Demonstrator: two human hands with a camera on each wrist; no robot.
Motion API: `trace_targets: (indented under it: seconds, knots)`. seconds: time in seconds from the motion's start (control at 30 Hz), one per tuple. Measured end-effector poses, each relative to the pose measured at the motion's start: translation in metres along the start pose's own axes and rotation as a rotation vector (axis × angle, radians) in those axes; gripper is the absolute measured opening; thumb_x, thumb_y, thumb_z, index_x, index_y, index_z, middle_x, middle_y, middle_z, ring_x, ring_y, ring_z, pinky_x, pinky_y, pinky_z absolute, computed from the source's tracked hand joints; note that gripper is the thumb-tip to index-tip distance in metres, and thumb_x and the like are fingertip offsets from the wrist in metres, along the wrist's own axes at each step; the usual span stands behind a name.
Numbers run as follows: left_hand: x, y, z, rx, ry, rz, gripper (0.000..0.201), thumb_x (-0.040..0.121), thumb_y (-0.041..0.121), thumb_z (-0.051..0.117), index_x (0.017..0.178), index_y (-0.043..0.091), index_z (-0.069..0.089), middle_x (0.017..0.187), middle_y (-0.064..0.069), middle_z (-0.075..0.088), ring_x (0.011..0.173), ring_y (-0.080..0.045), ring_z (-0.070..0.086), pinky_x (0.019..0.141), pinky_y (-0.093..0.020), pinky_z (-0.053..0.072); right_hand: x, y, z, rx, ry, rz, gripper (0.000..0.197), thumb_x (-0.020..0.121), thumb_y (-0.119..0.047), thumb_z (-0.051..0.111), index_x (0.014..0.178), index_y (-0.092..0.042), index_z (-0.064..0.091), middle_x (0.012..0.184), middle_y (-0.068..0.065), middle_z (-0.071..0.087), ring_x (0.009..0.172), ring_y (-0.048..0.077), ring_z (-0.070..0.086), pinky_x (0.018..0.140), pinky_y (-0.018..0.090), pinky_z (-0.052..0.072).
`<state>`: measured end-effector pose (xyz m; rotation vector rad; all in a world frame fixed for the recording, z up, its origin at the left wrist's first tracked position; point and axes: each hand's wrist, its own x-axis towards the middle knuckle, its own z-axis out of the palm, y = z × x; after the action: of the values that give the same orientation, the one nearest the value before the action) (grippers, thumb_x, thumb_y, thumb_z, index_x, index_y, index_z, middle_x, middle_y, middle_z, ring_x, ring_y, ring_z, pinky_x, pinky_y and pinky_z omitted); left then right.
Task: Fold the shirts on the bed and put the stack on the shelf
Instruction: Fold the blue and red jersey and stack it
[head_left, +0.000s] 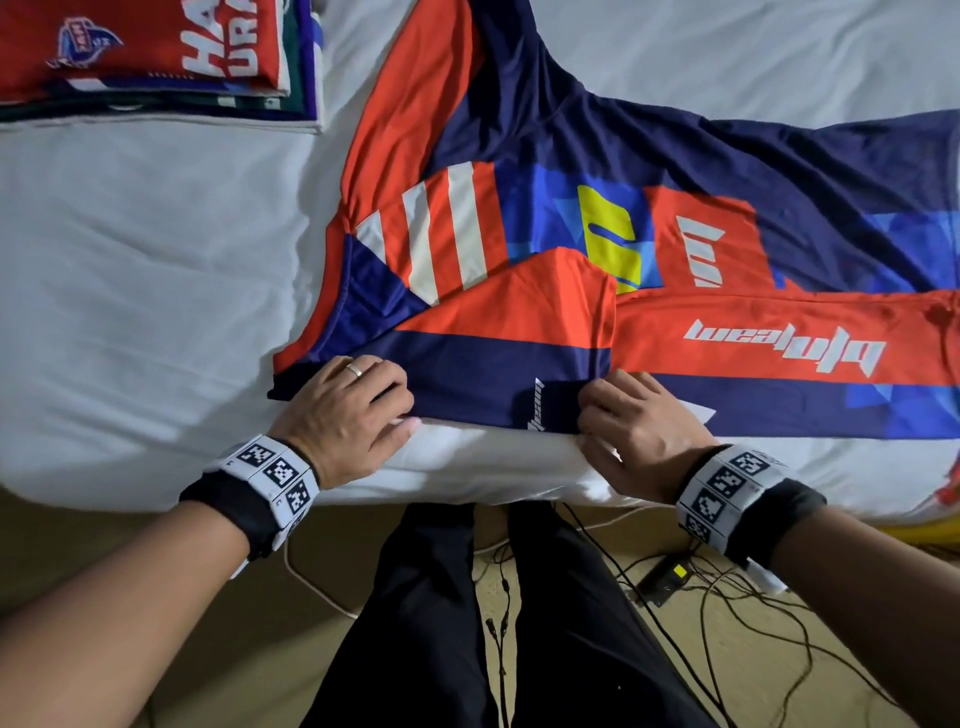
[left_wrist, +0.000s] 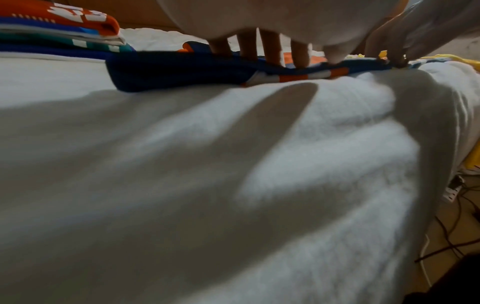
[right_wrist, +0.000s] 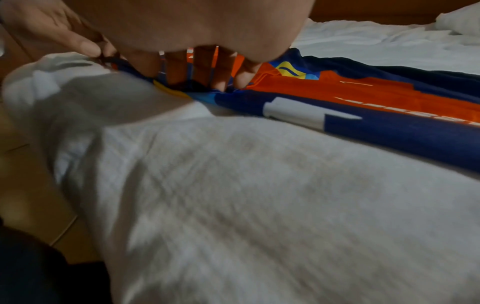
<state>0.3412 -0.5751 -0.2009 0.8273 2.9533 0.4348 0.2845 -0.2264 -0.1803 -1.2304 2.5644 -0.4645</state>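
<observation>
From the head view, a stack of folded shirts already lies at the far left of the bed, so part of the folding is done; the jersey is spread across the sheet at the near edge, with its near sleeve folded in over the body. The left hand pinches the near edge of that folded part and the right hand grips the same edge just beside it, so this shirt looks to be early in its fold. The left wrist view shows fingers coming down onto the dark jersey edge, thumb beneath, with the stack behind at the left. The right wrist view shows fingers curled into the cloth at the bed's edge. Left to do, by my reckoning: finish this jersey, add it to the stack, carry all to the shelf, which no view shows.
</observation>
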Motion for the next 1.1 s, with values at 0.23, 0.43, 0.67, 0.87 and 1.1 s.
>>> trace_targets:
  seconds: [0.23,0.43,0.67,0.87,1.1]
  knots:
    - [0.029,-0.002,0.001,0.07,-0.152,-0.198,0.071,0.096,0.058,0.038,0.151,0.015,0.04,0.16,-0.01,0.034,0.144,-0.033,0.036,0.107,-0.054,0.035,0.055,-0.011,0.0,-0.121,0.11,0.246,0.047,0.096,-0.039,0.048,0.133,-0.012,0.057,0.146,0.016,0.046,0.127,0.038,0.047,0.094,0.047,0.04]
    - [0.016,-0.014,0.014,0.087,-0.334,-0.321,0.09,0.093,0.073,0.019,0.16,0.014,0.016,0.168,-0.01,0.01,0.154,-0.029,0.016,0.12,-0.051,0.019,0.041,0.007,0.02,-0.232,-0.189,0.444,0.085,0.092,-0.071,0.028,0.157,-0.016,0.019,0.165,0.015,0.008,0.151,0.033,0.013,0.113,0.053,0.026]
    - [0.06,-0.012,-0.012,0.12,-0.269,-0.399,0.076,0.087,0.075,0.027,0.132,0.022,0.057,0.132,-0.005,0.056,0.115,-0.033,0.053,0.093,-0.05,0.037,-0.004,0.067,-0.029,-0.276,-0.109,0.358,0.055,0.095,-0.052,0.037,0.129,-0.014,0.059,0.144,0.012,0.051,0.126,0.035,0.05,0.092,0.05,0.041]
    - [0.152,-0.021,-0.029,0.004,-0.044,-0.464,0.052,0.084,0.053,0.046,0.102,0.011,0.07,0.102,-0.012,0.065,0.09,-0.039,0.062,0.077,-0.048,0.048,-0.006,0.155,-0.078,-0.189,0.126,0.623,0.037,0.088,-0.035,0.042,0.09,-0.01,0.069,0.094,0.013,0.064,0.085,0.039,0.06,0.068,0.046,0.05]
    - [0.263,-0.002,-0.006,-0.216,0.051,-0.555,0.035,0.084,0.041,0.051,0.097,0.015,0.069,0.094,-0.009,0.065,0.086,-0.036,0.064,0.078,-0.046,0.054,-0.022,0.288,-0.12,-0.022,0.139,0.774,0.037,0.081,-0.023,0.037,0.08,-0.002,0.068,0.084,0.024,0.062,0.08,0.045,0.06,0.07,0.05,0.053]
